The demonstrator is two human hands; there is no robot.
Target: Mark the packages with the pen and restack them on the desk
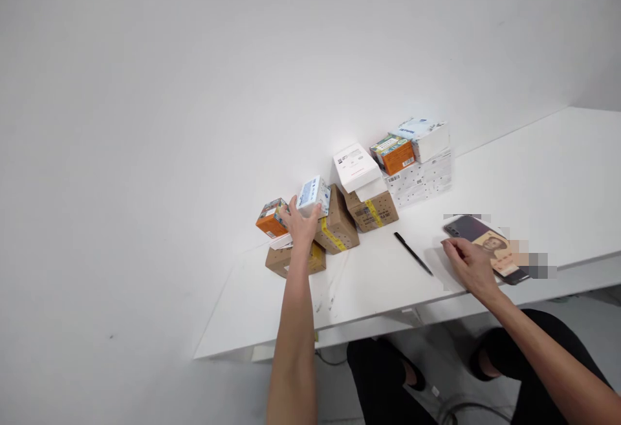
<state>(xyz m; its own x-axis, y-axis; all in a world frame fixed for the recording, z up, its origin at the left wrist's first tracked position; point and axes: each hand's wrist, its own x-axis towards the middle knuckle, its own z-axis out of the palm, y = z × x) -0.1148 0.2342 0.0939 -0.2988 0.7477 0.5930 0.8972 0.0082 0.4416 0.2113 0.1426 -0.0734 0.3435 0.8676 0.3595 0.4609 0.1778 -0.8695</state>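
My left hand point(301, 226) grips a small white-and-blue box point(315, 193), thumb on its right side and fingers on its left. That box is at the top of a brown carton point(337, 221) with yellow tape; whether it touches the carton cannot be told. Left of the hand, an orange box point(272, 218) sits above a flat white box point(281, 241) and another brown carton point(276, 261). My right hand point(470, 264) is closed in a loose fist at the table's front, beside a smartphone point(458, 226). Nothing shows in its fingers.
Along the wall on the white table point(369, 276) stand a white box point(356, 166) above a taped carton point(376, 213), and an orange box point(398, 156) beside a white-blue box point(431, 140) on a white package point(422, 179). A black pen point(413, 254) lies between my hands.
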